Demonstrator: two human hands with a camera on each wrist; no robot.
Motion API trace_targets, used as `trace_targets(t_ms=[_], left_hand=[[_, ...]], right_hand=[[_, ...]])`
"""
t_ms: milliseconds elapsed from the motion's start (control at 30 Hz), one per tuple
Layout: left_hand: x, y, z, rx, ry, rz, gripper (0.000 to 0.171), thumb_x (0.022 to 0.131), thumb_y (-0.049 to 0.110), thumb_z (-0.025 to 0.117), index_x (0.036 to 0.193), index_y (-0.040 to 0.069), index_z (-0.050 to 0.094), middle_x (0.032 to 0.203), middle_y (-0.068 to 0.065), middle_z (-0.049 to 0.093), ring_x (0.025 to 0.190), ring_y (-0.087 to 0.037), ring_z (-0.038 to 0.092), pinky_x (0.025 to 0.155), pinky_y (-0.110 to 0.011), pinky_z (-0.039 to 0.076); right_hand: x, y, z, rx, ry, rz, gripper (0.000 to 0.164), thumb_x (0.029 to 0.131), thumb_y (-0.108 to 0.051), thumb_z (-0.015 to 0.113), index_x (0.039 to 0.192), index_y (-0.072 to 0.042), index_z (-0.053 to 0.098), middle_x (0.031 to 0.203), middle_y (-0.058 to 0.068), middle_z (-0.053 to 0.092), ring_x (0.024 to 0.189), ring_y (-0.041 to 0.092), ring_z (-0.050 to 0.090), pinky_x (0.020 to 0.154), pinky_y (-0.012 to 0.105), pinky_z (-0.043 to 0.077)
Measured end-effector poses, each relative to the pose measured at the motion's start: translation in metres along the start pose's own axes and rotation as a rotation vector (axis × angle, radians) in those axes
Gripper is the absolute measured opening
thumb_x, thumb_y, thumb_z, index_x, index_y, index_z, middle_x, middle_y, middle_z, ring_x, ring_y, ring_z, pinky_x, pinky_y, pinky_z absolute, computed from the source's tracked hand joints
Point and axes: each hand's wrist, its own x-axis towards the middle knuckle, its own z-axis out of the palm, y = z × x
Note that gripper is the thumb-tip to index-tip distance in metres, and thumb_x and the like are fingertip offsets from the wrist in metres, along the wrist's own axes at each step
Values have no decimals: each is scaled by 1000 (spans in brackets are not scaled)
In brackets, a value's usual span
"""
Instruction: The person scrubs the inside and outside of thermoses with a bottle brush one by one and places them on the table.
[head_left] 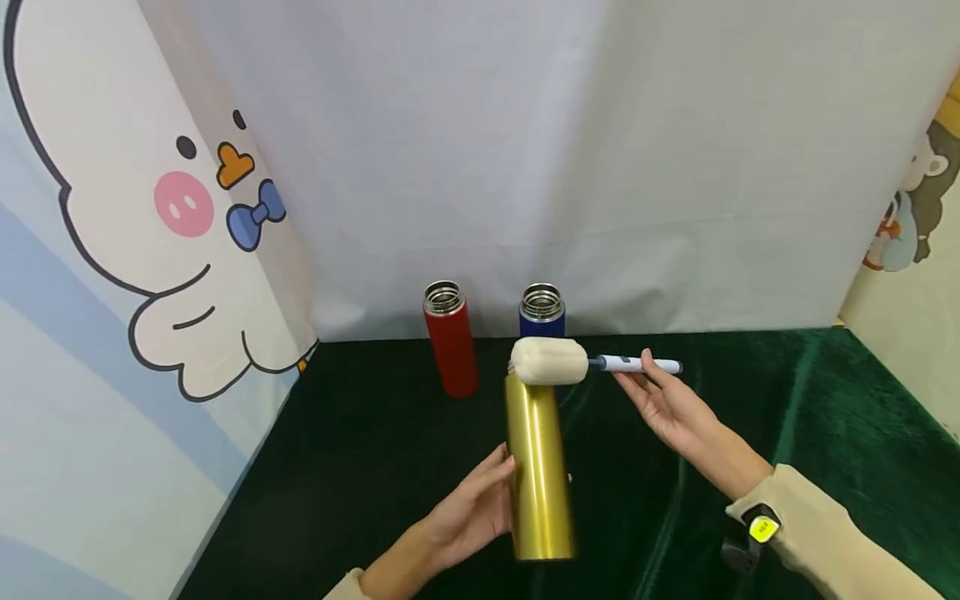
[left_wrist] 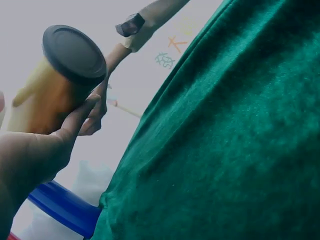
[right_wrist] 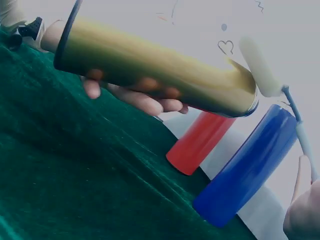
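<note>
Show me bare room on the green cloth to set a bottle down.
Bare green cloth: left, between the red bottle and the left wall; back right, between the right hand and the right wall. Crowded: the middle, where the left hand, gold bottle and brush hang in front of the blue bottle.

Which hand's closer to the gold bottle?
Left. The left hand grips the gold bottle around its body; the right hand is off to the bottle's right, not touching it, holding the brush by its handle.
</note>
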Motion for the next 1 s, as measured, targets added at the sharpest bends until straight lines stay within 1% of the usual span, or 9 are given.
trace_targets(t_ms=[133, 167, 267, 333, 433, 533, 600, 833, 1000], left_hand=[[0, 1, 1, -47, 16, 0, 67, 109, 32, 46, 162, 29, 7, 158, -8, 43, 141, -25, 51, 122, -55, 33], [0, 2, 0, -49, 27, 8, 67, 109, 33, 46, 162, 31, 5, 158, -8, 42, 141, -25, 51, 122, -55, 32], [1, 3, -2, -46, 74, 41, 64, 110, 35, 43, 160, 35, 4, 151, -3, 46, 135, -22, 53, 116, -51, 40], [2, 4, -4, -38, 104, 67, 58, 111, 37, 41, 158, 34, 7, 142, 1, 50, 129, -18, 55, 110, -46, 46], [4, 6, -7, -28, 135, 85, 52, 110, 42, 38, 155, 27, 18, 133, 4, 55, 121, -15, 58, 104, -39, 49], [6, 9, -9, -11, 138, 70, 51, 110, 46, 38, 152, 20, 25, 131, 4, 57, 120, -13, 58, 102, -39, 50], [7, 11, -9, -4, 135, 51, 52, 110, 46, 38, 152, 19, 26, 132, 3, 56, 121, -14, 57, 102, -40, 50], [8, 8, -8, 49, 150, 39, 45, 110, 33, 43, 149, 19, 28, 129, 2, 57, 118, -15, 59, 97, -39, 51], [5, 5, -3, 109, 123, -13, 58, 107, 27, 48, 156, 22, 17, 133, 0, 55, 120, -17, 58, 97, -39, 50]], right_hand=[[-6, 3, -6, 23, -12, 18, 20, 103, -21, 56, 121, -14, 50, 110, 12, 71, 101, 22, 75, 108, 22, 48], [-8, 4, -9, 21, -11, 28, 17, 103, -21, 55, 118, -12, 54, 110, 12, 72, 102, 22, 75, 108, 22, 48], [-16, 7, -20, -28, -3, 56, 17, 104, -24, 54, 114, -11, 57, 112, 10, 71, 104, 19, 74, 107, 22, 49], [-21, 9, -28, -79, 12, 82, 19, 105, -25, 53, 120, -14, 51, 113, 8, 69, 105, 18, 73, 106, 22, 49], [-25, 12, -38, -119, 34, 149, 34, 106, -26, 53, 132, -24, 32, 114, 6, 63, 104, 15, 72, 105, 20, 50], [-28, 14, -45, -124, 58, 197, 44, 106, -28, 54, 134, -32, 20, 114, 4, 59, 101, 12, 71, 103, 17, 50], [-28, 14, -48, -122, 70, 201, 45, 105, -30, 55, 133, -33, 19, 113, 3, 58, 98, 10, 70, 100, 16, 51], [-16, 8, -41, -173, 59, 189, 41, 105, -30, 55, 130, -31, 23, 112, 2, 58, 98, 10, 69, 98, 17, 53], [-3, 2, -22, -131, -2, 137, 37, 106, -23, 52, 131, -28, 26, 112, 6, 63, 101, 16, 73, 100, 22, 54]])
